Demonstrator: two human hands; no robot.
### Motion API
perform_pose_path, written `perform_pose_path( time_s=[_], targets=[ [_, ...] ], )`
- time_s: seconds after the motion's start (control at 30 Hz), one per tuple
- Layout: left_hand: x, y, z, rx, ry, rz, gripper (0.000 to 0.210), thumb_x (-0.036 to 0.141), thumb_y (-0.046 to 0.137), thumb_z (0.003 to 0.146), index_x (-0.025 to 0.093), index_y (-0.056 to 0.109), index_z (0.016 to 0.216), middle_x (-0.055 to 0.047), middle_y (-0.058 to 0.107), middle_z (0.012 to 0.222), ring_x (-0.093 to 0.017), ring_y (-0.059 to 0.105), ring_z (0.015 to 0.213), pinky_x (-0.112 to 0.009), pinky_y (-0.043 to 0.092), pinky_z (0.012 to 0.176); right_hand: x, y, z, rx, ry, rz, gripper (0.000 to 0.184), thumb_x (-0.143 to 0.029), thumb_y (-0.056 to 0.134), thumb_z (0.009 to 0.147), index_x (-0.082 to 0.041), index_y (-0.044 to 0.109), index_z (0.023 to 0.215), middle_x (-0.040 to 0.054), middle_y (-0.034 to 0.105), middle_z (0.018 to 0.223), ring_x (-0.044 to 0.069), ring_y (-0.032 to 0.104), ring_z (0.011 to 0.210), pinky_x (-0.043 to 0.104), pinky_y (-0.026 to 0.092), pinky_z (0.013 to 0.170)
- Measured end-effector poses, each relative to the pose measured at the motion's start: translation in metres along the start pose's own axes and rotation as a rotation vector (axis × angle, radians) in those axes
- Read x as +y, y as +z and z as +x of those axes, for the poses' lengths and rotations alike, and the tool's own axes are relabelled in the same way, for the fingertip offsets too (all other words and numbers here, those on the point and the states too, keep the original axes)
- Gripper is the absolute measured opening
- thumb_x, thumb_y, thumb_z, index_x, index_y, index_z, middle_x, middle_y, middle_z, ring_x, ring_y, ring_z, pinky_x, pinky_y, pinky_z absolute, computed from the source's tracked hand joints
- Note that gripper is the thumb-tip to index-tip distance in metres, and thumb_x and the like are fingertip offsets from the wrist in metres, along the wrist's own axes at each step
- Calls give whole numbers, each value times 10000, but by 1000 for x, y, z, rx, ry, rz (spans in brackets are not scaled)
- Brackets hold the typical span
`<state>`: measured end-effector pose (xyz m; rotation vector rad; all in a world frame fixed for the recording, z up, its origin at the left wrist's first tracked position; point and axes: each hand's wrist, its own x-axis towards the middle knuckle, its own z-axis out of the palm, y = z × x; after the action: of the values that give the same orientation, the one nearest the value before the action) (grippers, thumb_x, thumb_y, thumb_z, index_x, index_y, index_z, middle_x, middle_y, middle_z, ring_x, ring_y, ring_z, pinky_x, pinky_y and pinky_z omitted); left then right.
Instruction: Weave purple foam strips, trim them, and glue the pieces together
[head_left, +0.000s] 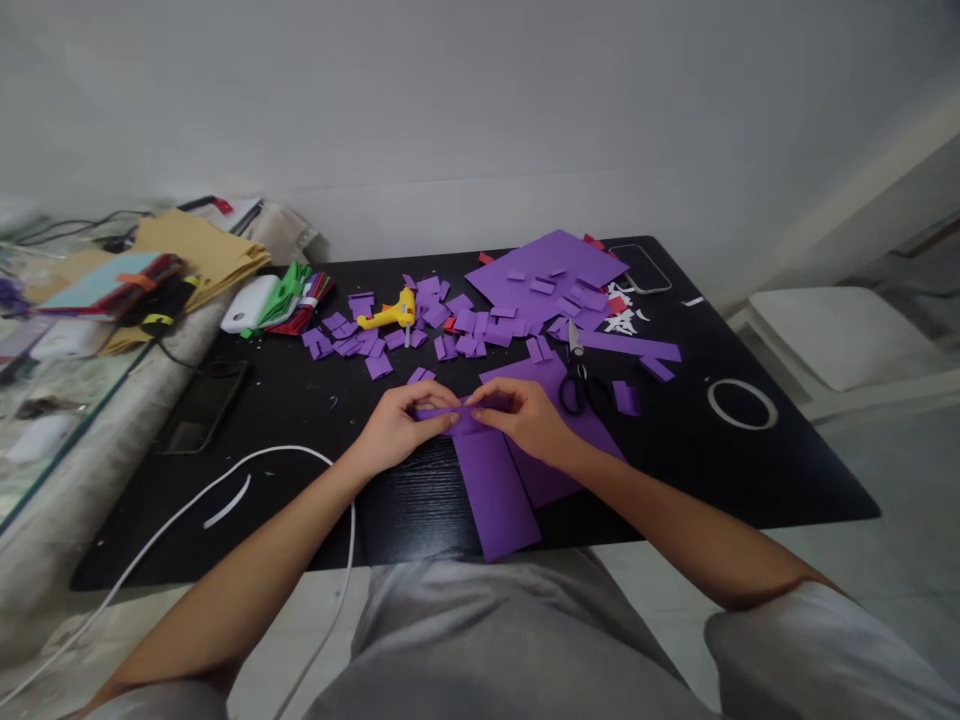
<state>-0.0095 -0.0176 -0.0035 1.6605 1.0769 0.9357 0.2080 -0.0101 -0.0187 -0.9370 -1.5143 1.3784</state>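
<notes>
My left hand [405, 422] and my right hand [521, 415] meet near the middle of the table, each pinching a strip of purple paper [466, 420]. The strip looks folded or creased where my thumbs press it; my fingers hide part of it. From under the strip a longer purple paper piece [496, 495] runs toward me, its end at the table's front edge. Below my right hand lies a larger purple sheet [551, 470]. Black-handled scissors [577, 380] rest just beyond my right wrist, blades pointing away.
Many small folded purple pieces [442, 315] lie across the back, around a yellow glue gun [391, 312]. A purple sheet [551, 262] is behind them. To the left are a phone [204, 408] and a white cable [247, 458]; a white ring [742, 404] sits right.
</notes>
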Motion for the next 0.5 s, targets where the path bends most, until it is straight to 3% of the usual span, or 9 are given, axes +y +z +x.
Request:
perform_pose_path(
  time_s=[0.17,0.33,0.5],
  targets=[
    [2,-2,0,33,23,16,109,242,812,781,166,791,856,-31,767,804,-143,694,728,-240,556,707,-5,-4,-1,-58,92,79,138,-230,710,767,-216,786,881,22,778,918,193,692,913,352,528,888],
    [1,-3,-1,49,30,46,95,233,805,782,174,799,856,-32,783,819,-147,702,737,-245,551,716,-12,0,-3,-69,207,187,204,-364,786,781,-211,773,916,12,751,902,187,697,889,340,582,830],
    [7,-11,-2,-24,65,81,153,292,805,806,180,798,910,-54,791,875,-184,727,814,-284,568,782,-9,5,-4,-39,251,202,271,-368,870,705,-205,782,903,10,752,885,182,715,820,352,635,784]
  ],
)
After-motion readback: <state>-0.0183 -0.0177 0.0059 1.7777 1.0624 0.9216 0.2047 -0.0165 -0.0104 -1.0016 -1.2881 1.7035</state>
